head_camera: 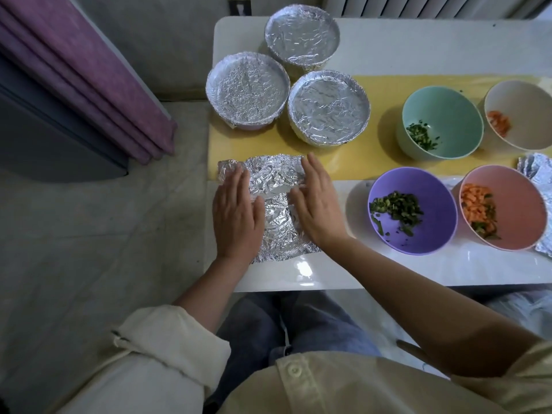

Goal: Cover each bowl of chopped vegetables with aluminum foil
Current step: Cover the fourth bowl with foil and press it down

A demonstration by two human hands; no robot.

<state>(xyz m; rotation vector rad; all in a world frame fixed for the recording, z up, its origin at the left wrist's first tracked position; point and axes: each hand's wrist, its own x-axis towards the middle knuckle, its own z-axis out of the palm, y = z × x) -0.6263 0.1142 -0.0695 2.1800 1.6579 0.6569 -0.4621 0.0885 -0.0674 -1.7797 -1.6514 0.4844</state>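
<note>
A crumpled sheet of aluminum foil [273, 186] lies at the table's near left corner. My left hand [236, 216] presses flat on its left side and my right hand [318, 204] presses on its right side, fingers straight. Three bowls stand foil-covered at the back left [301, 34], [248, 89], [328, 106]. Uncovered are a teal bowl [442, 112] with green bits, a white bowl [521, 106] with orange bits, a purple bowl [424, 234] with chopped greens and a pink bowl [513, 198] with carrot and greens.
A white table [418, 52] carries a yellow runner [358, 162]. More crumpled foil [537, 171] lies at the right edge behind the pink bowl. A purple curtain [74, 70] hangs to the left, above a grey floor.
</note>
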